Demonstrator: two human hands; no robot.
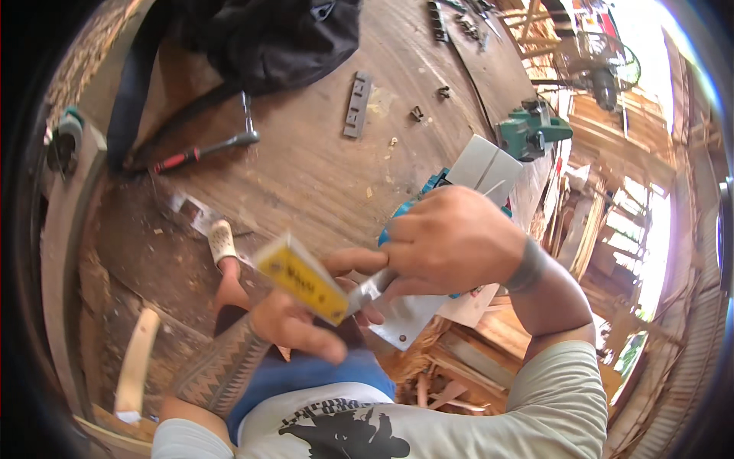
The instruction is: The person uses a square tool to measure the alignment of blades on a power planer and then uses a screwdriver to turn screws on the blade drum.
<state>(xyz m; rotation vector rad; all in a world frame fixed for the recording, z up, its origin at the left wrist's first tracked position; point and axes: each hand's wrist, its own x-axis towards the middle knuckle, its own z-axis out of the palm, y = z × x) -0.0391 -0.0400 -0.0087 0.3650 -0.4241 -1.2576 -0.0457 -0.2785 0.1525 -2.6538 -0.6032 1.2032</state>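
My left hand (287,317) holds a small yellow and white box (302,279), blurred by motion, between thumb and fingers in front of my lap. My right hand (451,237) is closed, its fingers pinching a narrow silver metal piece (372,291) right beside the box. I cannot tell whether that piece touches the box. Beneath my right hand lies a blue power tool, seemingly an electric planer (394,222), with flat grey plates (485,167) at both ends. My hand and wrist hide its middle.
On the wooden table (306,172) lie a slotted metal bar (357,105), small dark clips (416,114), a red-handled ratchet (206,149) and a black bag (267,38). A green power tool (535,128) sits at the right edge. Wood scraps (459,367) lie below right.
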